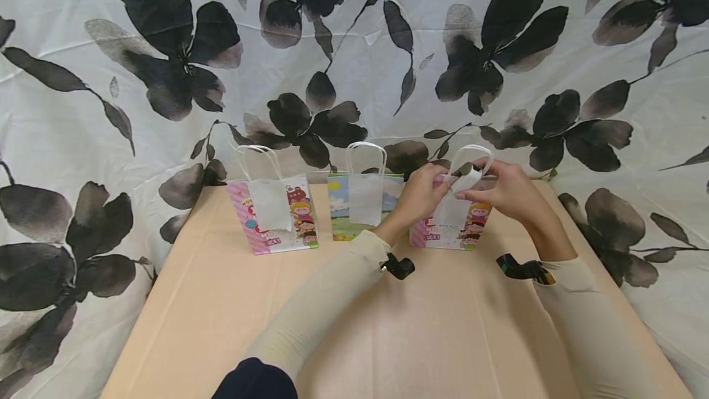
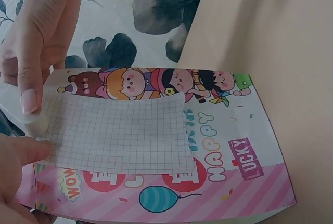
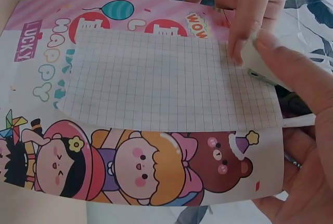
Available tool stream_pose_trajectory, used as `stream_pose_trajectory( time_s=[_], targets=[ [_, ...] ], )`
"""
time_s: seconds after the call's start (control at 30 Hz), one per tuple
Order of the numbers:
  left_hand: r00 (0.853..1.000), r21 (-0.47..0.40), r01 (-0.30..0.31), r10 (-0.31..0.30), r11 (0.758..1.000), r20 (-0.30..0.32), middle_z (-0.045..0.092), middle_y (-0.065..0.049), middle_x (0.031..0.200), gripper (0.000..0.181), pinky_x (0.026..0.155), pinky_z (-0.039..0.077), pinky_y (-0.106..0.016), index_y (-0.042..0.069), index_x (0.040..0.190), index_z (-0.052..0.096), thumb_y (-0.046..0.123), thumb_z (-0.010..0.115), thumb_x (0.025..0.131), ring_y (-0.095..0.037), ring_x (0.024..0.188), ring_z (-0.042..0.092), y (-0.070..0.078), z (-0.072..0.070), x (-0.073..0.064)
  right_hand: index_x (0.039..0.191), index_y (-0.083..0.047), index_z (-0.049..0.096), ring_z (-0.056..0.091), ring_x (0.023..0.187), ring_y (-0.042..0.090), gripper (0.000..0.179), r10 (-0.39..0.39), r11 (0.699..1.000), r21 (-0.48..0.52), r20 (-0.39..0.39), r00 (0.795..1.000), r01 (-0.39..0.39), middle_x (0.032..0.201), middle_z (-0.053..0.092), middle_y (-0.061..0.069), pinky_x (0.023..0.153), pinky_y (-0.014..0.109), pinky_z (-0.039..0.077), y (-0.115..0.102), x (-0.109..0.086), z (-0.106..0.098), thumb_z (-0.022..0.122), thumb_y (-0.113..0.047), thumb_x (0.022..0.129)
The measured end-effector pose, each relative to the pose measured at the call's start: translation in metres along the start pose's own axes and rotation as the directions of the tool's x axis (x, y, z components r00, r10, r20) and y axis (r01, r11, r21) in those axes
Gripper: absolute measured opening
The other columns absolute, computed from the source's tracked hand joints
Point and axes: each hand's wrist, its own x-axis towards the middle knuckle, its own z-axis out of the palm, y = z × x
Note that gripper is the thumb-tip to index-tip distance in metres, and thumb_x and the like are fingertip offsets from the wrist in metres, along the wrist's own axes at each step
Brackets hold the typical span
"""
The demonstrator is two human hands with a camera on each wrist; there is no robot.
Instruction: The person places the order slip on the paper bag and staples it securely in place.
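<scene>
At the right of the table stands a pink and white paper gift bag (image 1: 440, 236) with cartoon figures and white handles. A gridded paper sheet (image 2: 119, 133) lies over its front, reaching the top edge. My right hand (image 1: 506, 189) grips what looks like a small white stapler (image 3: 255, 68) at that edge, thumb on top. Its dark lower part is mostly hidden behind the bag. My left hand (image 1: 423, 193) pinches the bag's top edge beside the stapler, with the thumb (image 2: 36, 148) on the sheet's border. Its other fingers are partly hidden.
Another pink gift bag (image 1: 304, 239) stands at the left, and a blue and green landscape bag (image 1: 339, 214) in the middle. Each bears a white sheet on its front. A floral cloth (image 1: 388, 60) hangs behind the beige table (image 1: 221, 325).
</scene>
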Motion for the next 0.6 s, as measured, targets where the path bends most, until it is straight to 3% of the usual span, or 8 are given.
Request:
stream_pose_trajectory(
  time_s=[0.27, 0.43, 0.6],
  targets=[
    [1.000, -0.002, -0.009, 0.009, 1.000, -0.002, 0.065, -0.006, 0.114, 0.025, 0.083, 0.055, -0.018, 0.007, 0.124, 0.068, 0.016, 0.064, 0.101, -0.014, 0.102, 0.067, -0.0007, 0.0016, 0.0006, 0.135, -0.009, 0.059, 0.070, 0.103, 0.039, 0.059, 0.040, 0.998, 0.044, 0.025, 0.999, -0.041, 0.120, 0.067, 0.016, 0.073, 0.019, 0.055, 0.0034, -0.0017, -0.0021, 0.086, -0.021, 0.084],
    [1.000, -0.011, -0.021, 0.021, 1.000, -0.011, 0.065, -0.005, 0.113, 0.025, 0.081, 0.054, -0.016, 0.007, 0.124, 0.069, 0.016, 0.065, 0.101, -0.013, 0.099, 0.066, -0.0016, 0.0015, 0.0011, 0.134, -0.007, 0.058, 0.069, 0.107, 0.039, 0.056, 0.057, 0.994, 0.089, 0.019, 0.998, -0.059, 0.124, 0.066, 0.016, 0.076, 0.021, 0.055, 0.0038, -0.0023, -0.0024, 0.084, -0.019, 0.085],
    [1.000, -0.006, -0.023, 0.023, 1.000, -0.016, 0.065, -0.005, 0.111, 0.026, 0.082, 0.054, -0.017, 0.008, 0.125, 0.069, 0.016, 0.065, 0.100, -0.012, 0.098, 0.065, -0.0014, 0.0010, 0.0022, 0.134, -0.005, 0.060, 0.067, 0.111, 0.044, 0.053, 0.041, 0.995, 0.093, 0.016, 0.999, -0.042, 0.128, 0.065, 0.019, 0.084, 0.048, 0.059, 0.0048, -0.0032, -0.0037, 0.082, -0.020, 0.088]
  ],
)
